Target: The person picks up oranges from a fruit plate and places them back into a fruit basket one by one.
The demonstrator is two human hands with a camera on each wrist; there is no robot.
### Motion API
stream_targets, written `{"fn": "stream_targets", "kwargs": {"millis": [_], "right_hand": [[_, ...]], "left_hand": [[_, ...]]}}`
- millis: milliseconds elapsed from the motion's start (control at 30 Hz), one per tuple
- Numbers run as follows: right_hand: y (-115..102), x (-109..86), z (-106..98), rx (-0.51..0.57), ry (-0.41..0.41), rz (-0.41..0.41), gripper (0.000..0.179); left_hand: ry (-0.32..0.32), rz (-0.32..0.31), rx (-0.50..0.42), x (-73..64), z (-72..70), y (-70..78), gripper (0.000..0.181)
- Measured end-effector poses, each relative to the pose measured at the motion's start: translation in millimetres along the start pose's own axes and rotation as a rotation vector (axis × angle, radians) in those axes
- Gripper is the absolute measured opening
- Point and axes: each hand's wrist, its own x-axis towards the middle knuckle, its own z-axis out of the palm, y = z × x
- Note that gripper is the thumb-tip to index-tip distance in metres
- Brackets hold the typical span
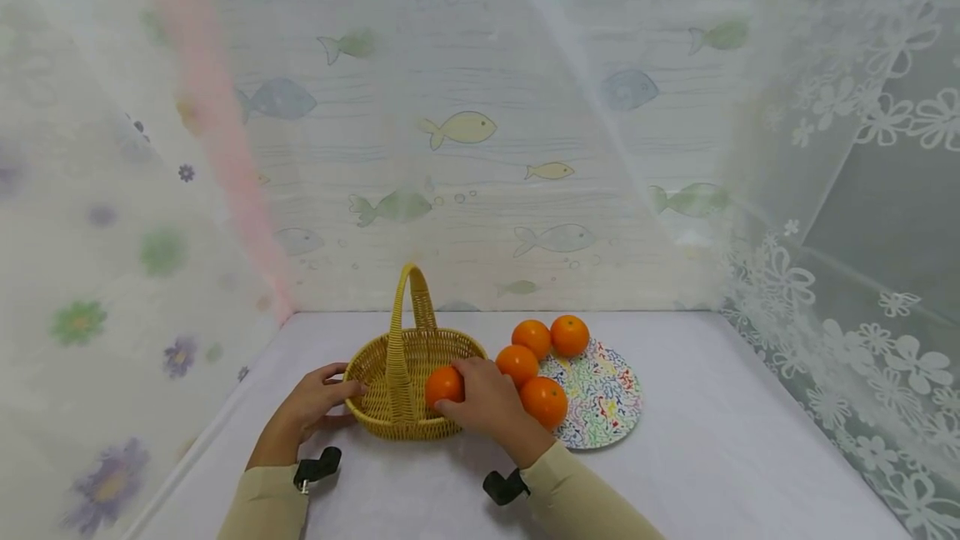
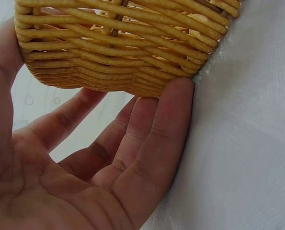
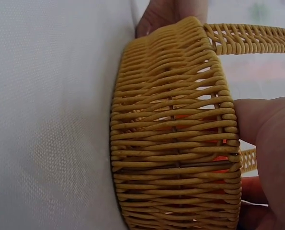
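A yellow wicker basket (image 1: 411, 433) with a tall arched handle stands on the white cloth. My left hand (image 1: 313, 403) grips its left end, thumb over the rim and fingers against the outer wall, as the left wrist view shows on the woven side (image 2: 118, 48). Inside the right half of the basket, my right hand (image 1: 491, 400) holds an orange (image 1: 443, 387) between thumb and fingers. From the right wrist view, the basket wall (image 3: 173, 139) hides most of that orange; only bits of it show through the weave.
Right of the basket lies a round plate (image 1: 603, 397) with multicoloured squiggles. Several oranges (image 1: 543, 402) sit on and along its left and far side, close to my right wrist. The white-clothed table (image 1: 720, 440) meets a fish-patterned curtain (image 1: 465, 128) at the back.
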Motion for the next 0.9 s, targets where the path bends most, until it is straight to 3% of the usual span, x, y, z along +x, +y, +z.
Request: {"fn": "stream_targets", "kwargs": {"millis": [467,900], "right_hand": [[3,-3.6,-4,0.117,-0.01,-0.051,0.076],[14,-24.5,-26,0.141,0.075,-0.168,0.066]], "left_hand": [[0.002,-0.004,-0.005,0.3,-0.5,-0.3,0.081],[-0.003,0.004,-0.009,-0.3,-0.2,-1.1,0.08]]}}
